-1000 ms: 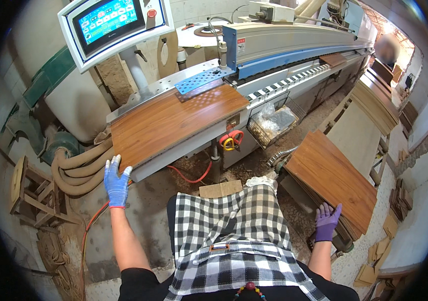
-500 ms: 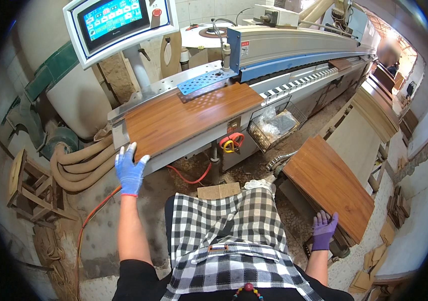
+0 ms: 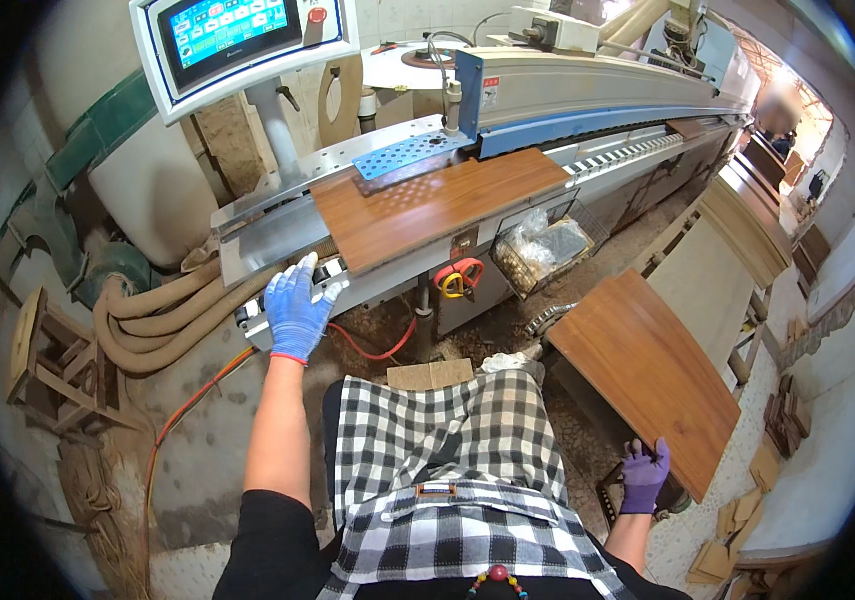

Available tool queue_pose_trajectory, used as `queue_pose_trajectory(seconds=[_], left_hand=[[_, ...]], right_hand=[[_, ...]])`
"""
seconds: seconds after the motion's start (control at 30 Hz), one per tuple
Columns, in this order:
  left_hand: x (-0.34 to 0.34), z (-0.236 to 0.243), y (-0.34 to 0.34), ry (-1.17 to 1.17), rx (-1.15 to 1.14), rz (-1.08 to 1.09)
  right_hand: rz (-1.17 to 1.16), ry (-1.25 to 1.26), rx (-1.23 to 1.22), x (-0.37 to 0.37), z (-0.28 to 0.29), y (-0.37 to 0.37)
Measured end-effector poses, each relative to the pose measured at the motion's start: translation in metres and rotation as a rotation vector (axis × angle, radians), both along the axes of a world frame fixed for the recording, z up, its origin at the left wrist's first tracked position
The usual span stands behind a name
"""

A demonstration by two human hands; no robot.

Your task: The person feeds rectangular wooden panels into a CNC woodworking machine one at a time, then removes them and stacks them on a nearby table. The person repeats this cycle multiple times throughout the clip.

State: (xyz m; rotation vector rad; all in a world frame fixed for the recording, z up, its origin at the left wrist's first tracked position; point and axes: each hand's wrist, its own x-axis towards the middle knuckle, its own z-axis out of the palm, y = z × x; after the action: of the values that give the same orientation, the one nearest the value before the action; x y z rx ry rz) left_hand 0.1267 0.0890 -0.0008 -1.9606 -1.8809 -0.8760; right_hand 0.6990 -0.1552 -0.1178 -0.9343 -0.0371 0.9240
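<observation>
My left hand (image 3: 299, 306), in a blue glove, is open with fingers spread at the machine's front rail. It is just off the near left corner of a brown wood-grain board (image 3: 437, 205) lying on the machine bed, and I see nothing in it. Part of that board runs under a blue perforated plate (image 3: 409, 155). To my right, a second wood-grain board (image 3: 647, 370) lies tilted over a stack. My right hand (image 3: 643, 476), gloved in purple, is closed at this board's near edge, with its fingers partly hidden.
A control screen (image 3: 229, 35) stands at the far left above hoses (image 3: 152, 325) and a wooden stool (image 3: 62, 375). Below the bed hang red and yellow tape rolls (image 3: 458, 277) beside a wire basket (image 3: 550, 245). Board offcuts (image 3: 737, 525) lie at the right. A person (image 3: 779, 120) is far back.
The board on the machine has slid right, exposing the metal bed at its left. My left hand has moved right and farther away. The right-hand board has shifted slightly toward me as my right fingers closed.
</observation>
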Motion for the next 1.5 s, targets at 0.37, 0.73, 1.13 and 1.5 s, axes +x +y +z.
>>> queue_pose_trajectory(seconds=[0.37,0.73,1.13,1.5], left_hand=[[0.018,0.016,-0.078,-0.126,-0.034,-0.268],[-0.02,0.014,-0.148,0.128,-0.079,0.046],[-0.072,0.006,-0.086,-0.096,-0.099,0.24],[-0.059,0.003,-0.047,-0.07,-0.08,0.305]], right_hand=[[0.556,0.0,0.298,-0.079,0.051,0.047],[1.257,-0.026,0.435,-0.268,0.093,0.201],[1.198,0.277,0.238,-0.261,0.081,0.228],[0.365,0.34,-0.168,-0.012,0.025,0.102]])
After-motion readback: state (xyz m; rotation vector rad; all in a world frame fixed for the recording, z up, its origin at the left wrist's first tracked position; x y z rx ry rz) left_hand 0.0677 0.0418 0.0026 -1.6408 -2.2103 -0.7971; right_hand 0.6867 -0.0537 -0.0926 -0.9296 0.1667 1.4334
